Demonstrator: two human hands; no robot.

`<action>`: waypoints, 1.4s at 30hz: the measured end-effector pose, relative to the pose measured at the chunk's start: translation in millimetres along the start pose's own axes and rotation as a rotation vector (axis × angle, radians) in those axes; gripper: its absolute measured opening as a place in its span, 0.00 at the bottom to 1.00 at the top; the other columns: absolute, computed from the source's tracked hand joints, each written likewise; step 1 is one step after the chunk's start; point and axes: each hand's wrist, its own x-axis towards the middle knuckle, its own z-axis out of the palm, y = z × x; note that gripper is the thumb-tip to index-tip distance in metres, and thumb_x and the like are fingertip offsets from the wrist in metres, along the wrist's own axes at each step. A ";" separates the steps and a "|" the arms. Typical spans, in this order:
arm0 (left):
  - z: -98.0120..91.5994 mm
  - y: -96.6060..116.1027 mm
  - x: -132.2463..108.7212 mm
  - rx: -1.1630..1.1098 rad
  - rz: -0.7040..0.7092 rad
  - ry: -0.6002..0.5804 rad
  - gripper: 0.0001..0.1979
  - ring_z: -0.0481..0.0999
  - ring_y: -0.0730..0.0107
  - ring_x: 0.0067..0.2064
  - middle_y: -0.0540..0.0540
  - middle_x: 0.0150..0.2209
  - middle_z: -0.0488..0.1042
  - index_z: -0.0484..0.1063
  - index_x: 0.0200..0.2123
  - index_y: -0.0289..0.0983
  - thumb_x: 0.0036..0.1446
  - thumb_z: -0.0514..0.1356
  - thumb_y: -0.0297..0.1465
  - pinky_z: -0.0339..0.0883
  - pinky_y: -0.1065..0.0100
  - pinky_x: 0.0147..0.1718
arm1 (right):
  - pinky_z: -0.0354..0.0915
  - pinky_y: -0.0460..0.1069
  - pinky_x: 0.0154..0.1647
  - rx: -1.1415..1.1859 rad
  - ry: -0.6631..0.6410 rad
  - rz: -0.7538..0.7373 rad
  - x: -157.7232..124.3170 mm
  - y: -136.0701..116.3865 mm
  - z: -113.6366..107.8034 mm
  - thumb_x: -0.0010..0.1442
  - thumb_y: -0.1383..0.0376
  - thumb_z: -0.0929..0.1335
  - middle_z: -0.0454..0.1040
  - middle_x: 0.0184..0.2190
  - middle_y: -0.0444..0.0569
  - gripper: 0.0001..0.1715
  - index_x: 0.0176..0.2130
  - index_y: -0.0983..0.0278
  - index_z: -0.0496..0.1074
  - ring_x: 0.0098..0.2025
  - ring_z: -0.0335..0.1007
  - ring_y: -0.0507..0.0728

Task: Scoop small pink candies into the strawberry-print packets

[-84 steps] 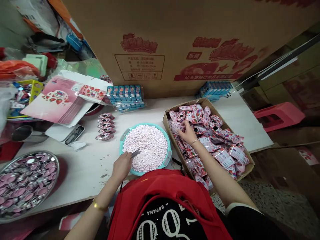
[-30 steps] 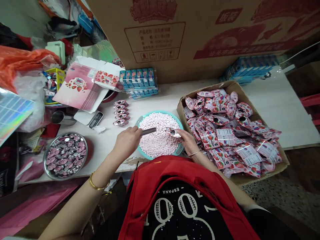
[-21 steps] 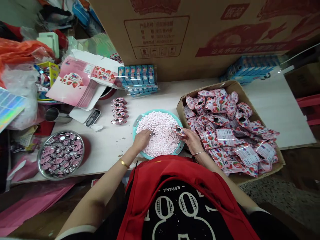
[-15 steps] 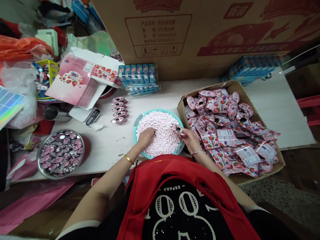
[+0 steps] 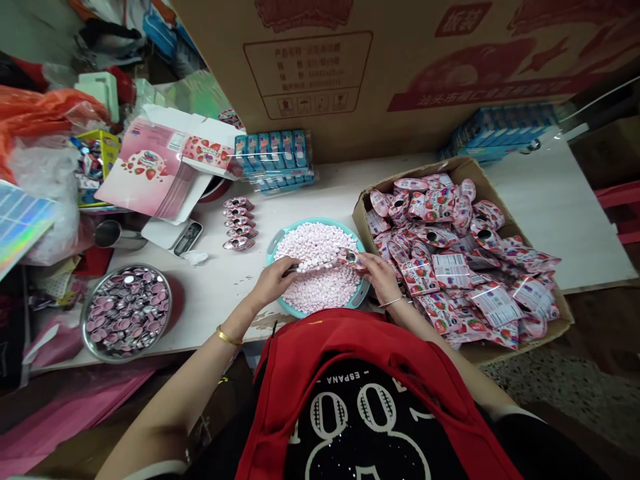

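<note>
A turquoise basin (image 5: 271,252) full of small pale pink candies (image 5: 320,293) stands before me on the table. My left hand (image 5: 274,279) is closed at its left side, over the candies. A raised ridge of candies extends from its fingertips toward the packet; what carries them is hard to see, and I cannot make out what the fingers grip. My right hand (image 5: 383,277) pinches a small strawberry-print packet (image 5: 350,258) over the basin's right part, its dark round opening facing up. Several similar packets (image 5: 239,223) stand in a column left of the basin.
An open carton (image 5: 364,223) heaped with strawberry packets is at the right. On the left stand a steel bowl (image 5: 85,327) of pink-and-silver caps, a small scale (image 5: 187,239), a metal cup (image 5: 117,235) and flat printed boxes (image 5: 145,167). Blue packs (image 5: 273,152) and a big cardboard box (image 5: 310,73) are behind.
My left hand has come up and left out of the candies, and a ridge of candies now shows between it and the packet. My right hand and its packet have shifted slightly left.
</note>
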 end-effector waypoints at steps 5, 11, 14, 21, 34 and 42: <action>-33.8 35.4 3.9 0.160 0.062 -0.094 0.11 0.74 0.64 0.45 0.45 0.43 0.75 0.69 0.48 0.39 0.64 0.55 0.34 0.67 0.65 0.43 | 0.66 0.50 0.41 -0.167 -0.034 -0.079 -2.8 1.8 12.1 0.42 0.50 0.76 0.77 0.34 0.45 0.25 0.37 0.62 0.77 0.35 0.70 0.55; -52.7 92.2 20.6 0.563 -0.016 -0.271 0.09 0.73 0.59 0.44 0.43 0.40 0.74 0.72 0.42 0.38 0.63 0.53 0.30 0.67 0.62 0.38 | 0.65 0.48 0.38 -0.244 -0.068 -0.141 -6.6 7.5 21.1 0.43 0.51 0.76 0.77 0.36 0.46 0.24 0.37 0.62 0.78 0.35 0.68 0.54; -51.8 118.2 27.3 0.708 -0.028 -0.328 0.10 0.73 0.56 0.40 0.40 0.36 0.72 0.72 0.37 0.36 0.60 0.51 0.24 0.67 0.60 0.36 | 0.64 0.47 0.33 -0.225 -0.093 -0.092 -8.7 9.7 24.6 0.42 0.51 0.76 0.76 0.31 0.44 0.24 0.36 0.62 0.78 0.31 0.67 0.53; -65.5 142.5 26.0 0.820 -0.010 -0.334 0.12 0.72 0.53 0.39 0.39 0.35 0.71 0.72 0.36 0.35 0.61 0.49 0.22 0.66 0.58 0.33 | 0.65 0.45 0.29 -0.047 -0.144 0.077 -8.5 9.2 30.0 0.41 0.52 0.76 0.74 0.28 0.42 0.20 0.31 0.62 0.77 0.28 0.67 0.51; -56.9 53.6 8.3 0.280 0.070 -0.101 0.13 0.74 0.65 0.42 0.46 0.42 0.74 0.65 0.50 0.41 0.63 0.55 0.35 0.67 0.67 0.38 | 0.71 0.58 0.37 -0.243 -0.409 -0.036 0.2 -29.4 61.0 0.51 0.46 0.68 0.75 0.33 0.49 0.21 0.34 0.59 0.75 0.36 0.72 0.61; -113.9 -76.7 -37.5 0.548 -0.410 0.040 0.17 0.75 0.58 0.45 0.43 0.49 0.75 0.66 0.51 0.40 0.60 0.58 0.37 0.68 0.63 0.40 | 0.44 0.72 0.63 -1.580 -0.082 -0.814 126.7 -128.6 -33.1 0.45 0.67 0.73 0.60 0.62 0.66 0.37 0.55 0.69 0.68 0.66 0.46 0.75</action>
